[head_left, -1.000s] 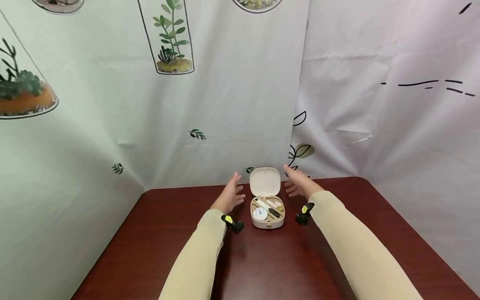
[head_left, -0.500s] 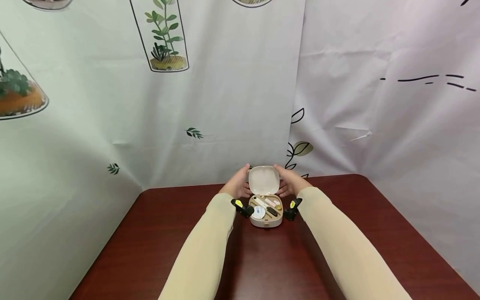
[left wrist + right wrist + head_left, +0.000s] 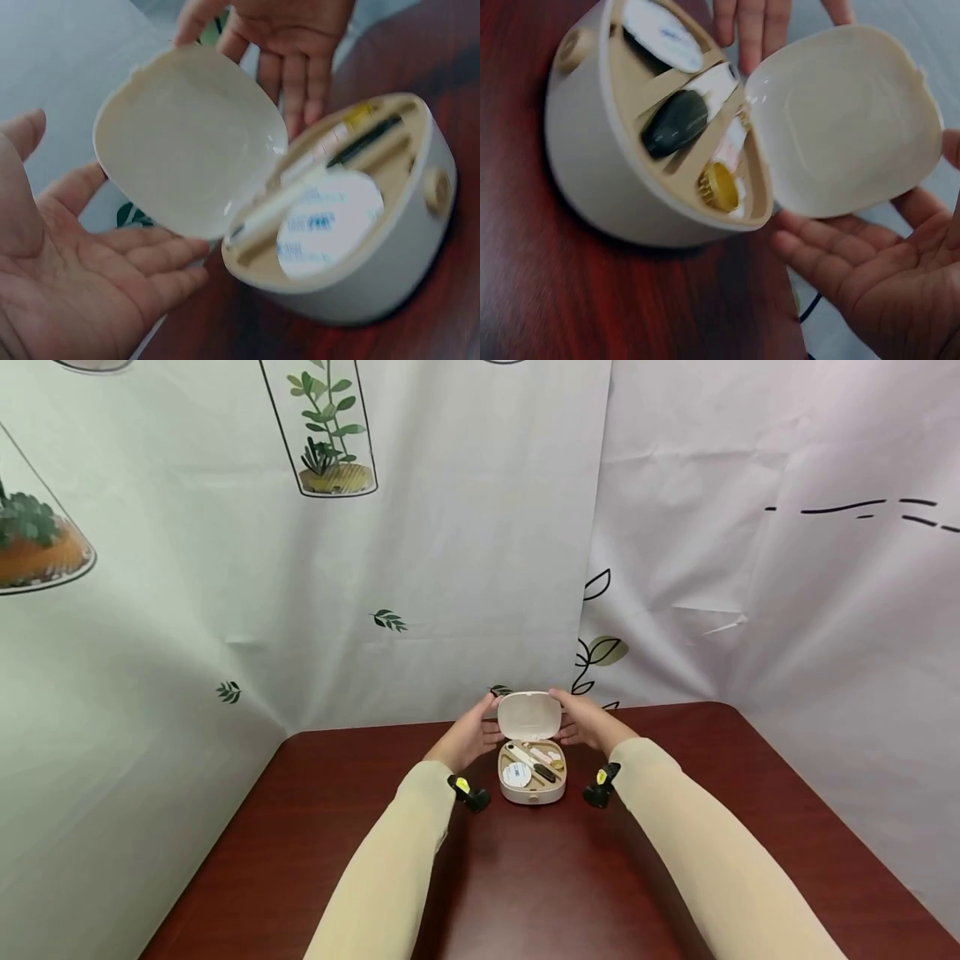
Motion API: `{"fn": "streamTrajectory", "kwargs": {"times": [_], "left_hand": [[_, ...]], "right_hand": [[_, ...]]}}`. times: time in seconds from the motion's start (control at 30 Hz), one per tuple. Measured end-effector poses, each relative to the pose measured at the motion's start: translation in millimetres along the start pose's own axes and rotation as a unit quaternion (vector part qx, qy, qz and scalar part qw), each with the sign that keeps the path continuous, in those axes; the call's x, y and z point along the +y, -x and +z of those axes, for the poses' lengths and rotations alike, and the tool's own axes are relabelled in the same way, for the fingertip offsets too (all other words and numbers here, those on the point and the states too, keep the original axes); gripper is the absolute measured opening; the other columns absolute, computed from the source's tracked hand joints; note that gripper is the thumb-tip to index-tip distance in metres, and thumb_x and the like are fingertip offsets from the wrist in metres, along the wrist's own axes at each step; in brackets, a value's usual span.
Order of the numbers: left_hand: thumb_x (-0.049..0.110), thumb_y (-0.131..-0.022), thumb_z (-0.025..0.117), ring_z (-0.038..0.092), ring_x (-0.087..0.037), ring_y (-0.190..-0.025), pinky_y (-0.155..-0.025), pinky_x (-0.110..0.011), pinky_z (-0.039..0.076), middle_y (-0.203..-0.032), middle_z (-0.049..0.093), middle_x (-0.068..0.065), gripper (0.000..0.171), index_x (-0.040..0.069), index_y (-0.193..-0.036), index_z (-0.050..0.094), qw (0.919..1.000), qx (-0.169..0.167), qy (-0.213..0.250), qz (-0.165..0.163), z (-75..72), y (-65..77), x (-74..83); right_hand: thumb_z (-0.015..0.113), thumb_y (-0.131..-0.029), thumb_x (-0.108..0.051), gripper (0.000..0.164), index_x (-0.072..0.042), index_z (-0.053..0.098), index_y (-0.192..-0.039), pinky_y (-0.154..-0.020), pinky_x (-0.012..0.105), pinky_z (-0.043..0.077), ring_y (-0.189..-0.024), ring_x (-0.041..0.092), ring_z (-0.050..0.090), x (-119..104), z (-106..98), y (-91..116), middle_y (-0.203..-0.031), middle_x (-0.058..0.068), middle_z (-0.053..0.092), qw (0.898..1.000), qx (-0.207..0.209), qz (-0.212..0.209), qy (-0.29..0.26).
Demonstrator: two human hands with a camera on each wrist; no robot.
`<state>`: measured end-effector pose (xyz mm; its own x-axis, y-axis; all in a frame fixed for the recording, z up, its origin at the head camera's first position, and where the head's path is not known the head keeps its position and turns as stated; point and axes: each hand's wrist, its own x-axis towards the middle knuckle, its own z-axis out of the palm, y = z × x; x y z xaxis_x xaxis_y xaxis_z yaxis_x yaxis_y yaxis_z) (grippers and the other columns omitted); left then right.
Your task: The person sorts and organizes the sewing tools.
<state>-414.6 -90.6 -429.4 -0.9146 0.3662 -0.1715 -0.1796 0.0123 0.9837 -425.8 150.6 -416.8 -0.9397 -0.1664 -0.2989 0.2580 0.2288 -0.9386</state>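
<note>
A small cream sewing box [image 3: 532, 795] stands on the table with its lid [image 3: 529, 716] raised at the back. Its tan tray [image 3: 641, 94] holds a round white disc [image 3: 328, 217] with blue print, a white tool with a dark end [image 3: 676, 121], and a gold thimble [image 3: 718, 186]. My left hand [image 3: 467, 739] is at the lid's left side, its fingers fairly straight and touching the lid's edge. At the opposite side my right hand [image 3: 588, 724] touches the lid with extended fingers, some of them behind it.
The dark red table [image 3: 300, 852] reaches back to a white curtain [image 3: 465, 568] printed with plants, close behind the box. A round knob [image 3: 436, 190] sits on the box's front. Black wrist cameras [image 3: 471, 795] are strapped over both sleeves.
Both hands came inward from beside the box to the lid's two sides. Since half a second ago the lid has tipped slightly forward, and the wrists have spread a little apart.
</note>
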Motion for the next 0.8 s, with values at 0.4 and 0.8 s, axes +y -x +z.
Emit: {"fn": "streamTrajectory", "kwargs": {"times": [0.4,0.8], "left_hand": [[0.07,-0.099,0.037,0.057,-0.044,-0.127,-0.106,-0.056,0.044,-0.132,0.06,-0.03,0.087,0.002,-0.152,0.041,0.983,0.051,-0.158,-0.079,10.5,13.2,-2.0],[0.061,-0.105,0.033,0.045,-0.038,-0.14,-0.112,-0.056,0.037,-0.151,0.049,-0.019,0.072,0.008,-0.152,0.046,0.9711,-0.003,-0.238,-0.019,11.8,17.4,-9.3]], "right_hand": [[0.045,-0.107,-0.042,0.065,0.007,0.043,-0.148,-0.106,0.052,0.045,-0.126,0.045,0.057,18,3,13,-0.14,0.034,0.052,0.995,-0.006,-0.096,0.018],[0.051,-0.106,-0.037,0.056,0.007,0.053,-0.142,-0.107,0.052,0.044,-0.128,0.046,0.054,39,-7,22,-0.142,0.031,0.052,0.979,-0.044,-0.194,0.032]]}}
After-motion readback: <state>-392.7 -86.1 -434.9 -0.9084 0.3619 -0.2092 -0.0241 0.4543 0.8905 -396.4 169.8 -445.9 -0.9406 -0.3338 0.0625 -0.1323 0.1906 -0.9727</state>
